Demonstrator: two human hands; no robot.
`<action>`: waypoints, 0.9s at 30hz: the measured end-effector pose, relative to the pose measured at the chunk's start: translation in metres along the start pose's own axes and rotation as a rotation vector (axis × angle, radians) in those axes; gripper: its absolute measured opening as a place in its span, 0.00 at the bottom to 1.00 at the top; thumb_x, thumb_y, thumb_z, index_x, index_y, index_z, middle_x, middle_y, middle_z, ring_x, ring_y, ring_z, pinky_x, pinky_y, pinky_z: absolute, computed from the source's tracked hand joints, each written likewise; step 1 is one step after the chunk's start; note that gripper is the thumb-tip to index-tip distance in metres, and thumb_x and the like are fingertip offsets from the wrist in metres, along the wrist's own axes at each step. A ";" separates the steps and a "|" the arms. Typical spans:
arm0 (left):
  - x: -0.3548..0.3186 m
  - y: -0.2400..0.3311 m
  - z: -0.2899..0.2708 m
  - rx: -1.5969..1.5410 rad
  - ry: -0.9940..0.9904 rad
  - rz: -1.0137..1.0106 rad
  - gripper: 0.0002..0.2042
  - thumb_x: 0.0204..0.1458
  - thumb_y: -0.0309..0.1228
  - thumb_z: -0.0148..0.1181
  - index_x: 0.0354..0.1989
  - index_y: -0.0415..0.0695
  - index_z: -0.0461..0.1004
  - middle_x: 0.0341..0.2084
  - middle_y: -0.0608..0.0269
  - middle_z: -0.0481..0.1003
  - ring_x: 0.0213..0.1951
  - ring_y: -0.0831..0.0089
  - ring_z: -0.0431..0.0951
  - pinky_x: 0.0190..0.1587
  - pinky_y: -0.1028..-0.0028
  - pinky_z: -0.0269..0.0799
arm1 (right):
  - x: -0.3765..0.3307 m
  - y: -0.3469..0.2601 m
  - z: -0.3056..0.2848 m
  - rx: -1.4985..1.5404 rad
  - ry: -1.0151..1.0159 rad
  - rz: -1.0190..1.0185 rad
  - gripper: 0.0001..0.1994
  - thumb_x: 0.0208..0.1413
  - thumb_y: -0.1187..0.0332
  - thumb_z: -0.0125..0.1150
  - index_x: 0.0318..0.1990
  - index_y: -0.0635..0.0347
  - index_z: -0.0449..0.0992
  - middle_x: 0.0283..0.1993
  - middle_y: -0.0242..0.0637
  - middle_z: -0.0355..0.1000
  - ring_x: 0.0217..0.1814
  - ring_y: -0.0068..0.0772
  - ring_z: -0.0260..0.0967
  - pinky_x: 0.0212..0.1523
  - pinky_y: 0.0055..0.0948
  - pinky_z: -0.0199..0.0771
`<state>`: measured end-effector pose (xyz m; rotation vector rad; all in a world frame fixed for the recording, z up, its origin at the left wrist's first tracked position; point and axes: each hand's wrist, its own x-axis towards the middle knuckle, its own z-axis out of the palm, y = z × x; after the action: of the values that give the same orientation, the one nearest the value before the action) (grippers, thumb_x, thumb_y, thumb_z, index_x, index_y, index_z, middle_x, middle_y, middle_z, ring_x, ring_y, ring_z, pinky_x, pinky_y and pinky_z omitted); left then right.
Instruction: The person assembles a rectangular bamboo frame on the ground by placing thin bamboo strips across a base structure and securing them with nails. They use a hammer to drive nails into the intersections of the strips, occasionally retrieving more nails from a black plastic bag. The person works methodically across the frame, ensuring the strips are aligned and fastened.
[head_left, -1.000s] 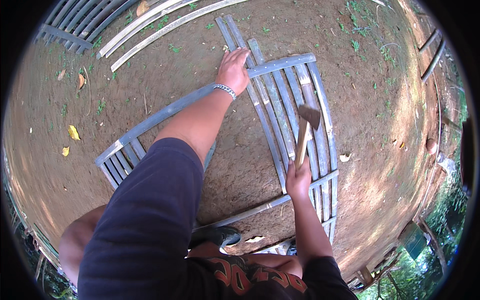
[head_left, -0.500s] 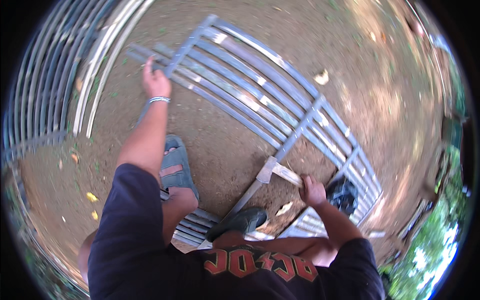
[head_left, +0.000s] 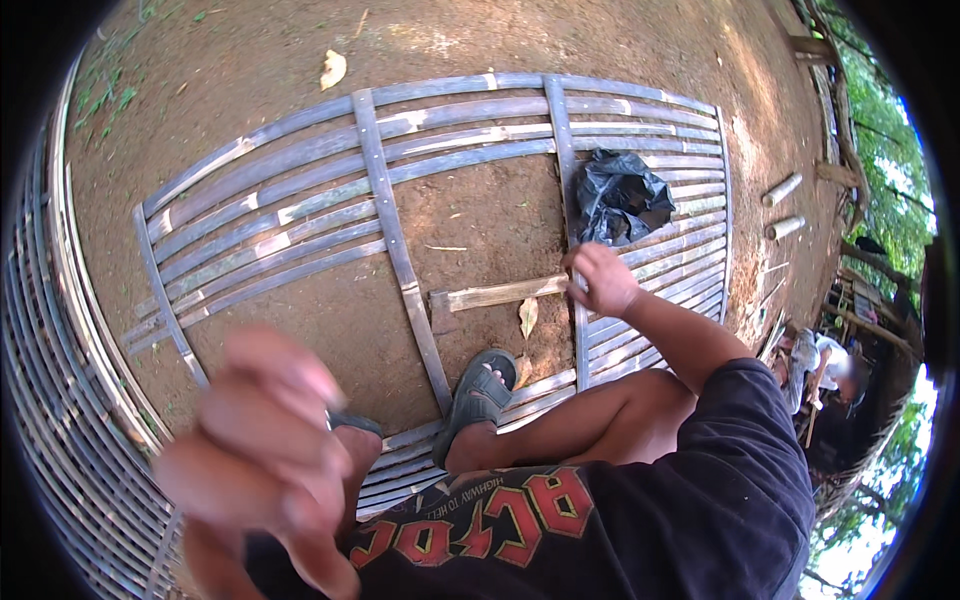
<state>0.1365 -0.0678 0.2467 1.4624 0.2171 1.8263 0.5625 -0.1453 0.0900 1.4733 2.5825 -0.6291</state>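
My right hand (head_left: 603, 280) is closed round the handle end of a hammer (head_left: 505, 292) with a pale wooden handle, beside a slatted bamboo frame (head_left: 390, 215). The hammer's dark metal head points left, close to a crosspiece of the frame. A crumpled black plastic bag (head_left: 622, 198) rests on the slats just beyond this hand. My left hand (head_left: 265, 440) is raised close to the camera, blurred, with bent fingers; whether anything is between them cannot be made out.
Another slatted bamboo panel (head_left: 75, 440) lies at the left, with long strips along its edge. My sandalled foot (head_left: 482, 395) is beside the frame's crosspiece. Two short bamboo pieces (head_left: 783, 190) lie on the dirt at the right. A person (head_left: 815, 365) sits farther off, near a shelter.
My left hand has come off the frame's far left corner and up toward the camera. My right hand still has the hammer. The view has turned, bringing the bag and the other person into sight.
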 end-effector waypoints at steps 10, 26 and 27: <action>-0.006 0.034 0.057 -0.498 -0.034 -0.365 0.14 0.53 0.29 0.69 0.47 0.61 0.80 0.27 0.74 0.69 0.23 0.77 0.73 0.43 0.65 0.74 | 0.033 0.104 -0.001 -0.031 0.059 0.655 0.09 0.59 0.68 0.58 0.45 0.54 0.81 0.45 0.47 0.80 0.49 0.53 0.78 0.49 0.49 0.77; -0.003 0.044 0.028 -0.413 -0.132 -0.257 0.05 0.56 0.33 0.67 0.37 0.61 0.80 0.31 0.70 0.66 0.28 0.73 0.73 0.45 0.56 0.71 | 0.059 0.132 0.015 -0.004 0.053 1.041 0.12 0.59 0.57 0.60 0.46 0.45 0.83 0.48 0.49 0.80 0.52 0.53 0.78 0.51 0.45 0.78; -0.012 0.044 0.022 -0.430 -0.133 -0.259 0.08 0.53 0.31 0.69 0.40 0.58 0.80 0.32 0.70 0.66 0.28 0.73 0.74 0.45 0.58 0.72 | 0.060 0.125 0.009 -0.009 0.075 1.027 0.12 0.59 0.57 0.60 0.46 0.45 0.83 0.47 0.49 0.80 0.51 0.53 0.78 0.50 0.45 0.78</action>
<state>0.1362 -0.1130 0.2701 1.1843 -0.0508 1.4519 0.6349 -0.0448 0.0272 2.4733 1.4734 -0.3911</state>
